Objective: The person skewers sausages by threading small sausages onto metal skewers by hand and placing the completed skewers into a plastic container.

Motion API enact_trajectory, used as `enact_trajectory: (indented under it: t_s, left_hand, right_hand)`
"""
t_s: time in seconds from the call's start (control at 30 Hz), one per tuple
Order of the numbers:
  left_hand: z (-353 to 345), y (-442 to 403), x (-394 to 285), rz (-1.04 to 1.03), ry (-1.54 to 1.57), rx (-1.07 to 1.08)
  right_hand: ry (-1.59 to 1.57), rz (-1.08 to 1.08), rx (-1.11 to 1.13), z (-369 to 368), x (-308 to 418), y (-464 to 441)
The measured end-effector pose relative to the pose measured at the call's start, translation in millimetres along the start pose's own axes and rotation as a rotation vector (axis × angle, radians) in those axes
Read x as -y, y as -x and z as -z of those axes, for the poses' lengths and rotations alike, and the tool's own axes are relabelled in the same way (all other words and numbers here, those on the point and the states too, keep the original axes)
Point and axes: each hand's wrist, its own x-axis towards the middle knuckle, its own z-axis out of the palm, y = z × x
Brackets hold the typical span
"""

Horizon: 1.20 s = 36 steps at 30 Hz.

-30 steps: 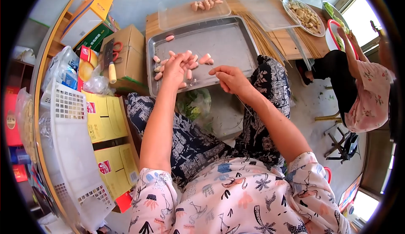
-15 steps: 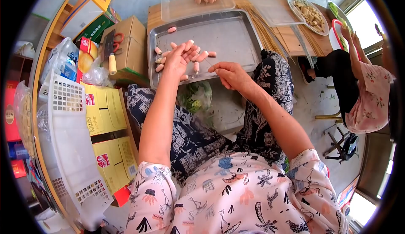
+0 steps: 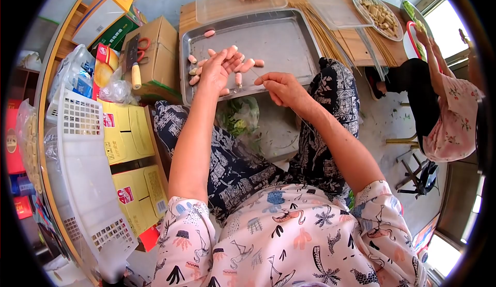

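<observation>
Over the left part of a metal tray [image 3: 268, 39], my left hand [image 3: 218, 71] is turned palm up, its fingers curled around a pink sausage piece [image 3: 247, 65]. Other pieces lie close to it, partly hidden by the fingers. To its right, my right hand [image 3: 283, 89] is pinched on a thin skewer, whose tip side points at the piece by my left fingertips. Whether the skewer touches that piece is too small to tell. One loose sausage [image 3: 209, 33] lies apart near the tray's upper left.
Beyond the tray is a clear container [image 3: 206, 9] with sausages. Bamboo skewers [image 3: 323, 36] and a plate of cut food [image 3: 380, 15] lie to the right. A cardboard box [image 3: 163, 54] with scissors and a cleaver stands left. Another person [image 3: 452, 116] sits at right.
My left hand has shifted slightly, with its palm and the piece at its fingertips more exposed. My right hand stays pinched on the skewer, nearly in place. The view has shifted a little.
</observation>
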Motion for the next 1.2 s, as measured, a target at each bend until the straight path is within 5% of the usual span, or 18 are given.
enact_trajectory:
  t_s: [1.03, 1.13, 1.2]
  left_hand:
    - [-13, 6, -2, 0.095, -0.05, 0.347]
    - [-13, 5, 3, 0.049, -0.217, 0.073]
    - [-23, 11, 1, 0.073, -0.982, -0.139]
  right_hand:
    - [-0.03, 0.014, -0.082, 2, -3, -5]
    - [-0.055, 0.027, -0.113, 4, -6, -9]
    - [-0.069, 0.026, -0.127, 5, -5, -6]
